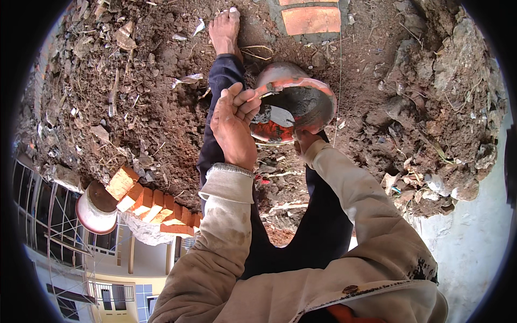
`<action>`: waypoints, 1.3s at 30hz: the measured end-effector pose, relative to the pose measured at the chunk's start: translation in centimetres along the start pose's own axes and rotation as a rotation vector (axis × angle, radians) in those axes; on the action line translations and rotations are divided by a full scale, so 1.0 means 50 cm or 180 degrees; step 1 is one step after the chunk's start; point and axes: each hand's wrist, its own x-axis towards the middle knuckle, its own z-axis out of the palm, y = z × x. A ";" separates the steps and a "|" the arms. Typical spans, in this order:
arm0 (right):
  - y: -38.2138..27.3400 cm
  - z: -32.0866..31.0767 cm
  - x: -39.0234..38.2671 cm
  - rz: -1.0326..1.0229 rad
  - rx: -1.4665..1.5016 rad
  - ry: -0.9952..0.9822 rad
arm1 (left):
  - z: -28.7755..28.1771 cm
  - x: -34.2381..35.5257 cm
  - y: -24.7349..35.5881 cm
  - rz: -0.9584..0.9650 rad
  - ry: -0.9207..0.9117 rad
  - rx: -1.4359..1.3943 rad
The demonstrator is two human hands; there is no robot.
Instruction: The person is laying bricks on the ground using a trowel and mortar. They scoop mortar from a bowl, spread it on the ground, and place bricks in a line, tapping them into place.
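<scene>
A round bucket [324, 89] with a reddish rim is tipped on the soil between my legs, its mouth toward me. Wet grey mortar [307, 102] coats its inside. My left hand [236, 126] has its fingers curled at the bucket's left rim, gripping it. At the near rim my right hand [306, 142] is closed, mostly hidden by its own sleeve. From it a trowel, its pale flat blade [281, 116] showing, reaches into the bucket; its handle is out of sight.
Laid bricks [312, 20] in mortar sit at the top, with a taut string [340, 70] running beside them. A row of loose bricks [156, 204] and a second bucket [98, 207] stand lower left. My bare foot [224, 31] rests on rough, debris-strewn soil. A pale wall [474, 237] is at right.
</scene>
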 end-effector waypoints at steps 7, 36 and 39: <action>0.052 -0.169 0.037 -0.0839 -0.0404 -0.0550 | 0.006 0.009 0.028 0.0102 0.0135 0.0048; -0.200 -0.940 0.195 -0.0104 -0.2403 0.3118 | 0.024 0.058 0.146 -0.0194 0.0296 -0.0851; -0.203 -0.927 0.200 0.0678 -0.2125 0.2710 | 0.037 0.048 0.174 -0.0242 0.0041 -0.0727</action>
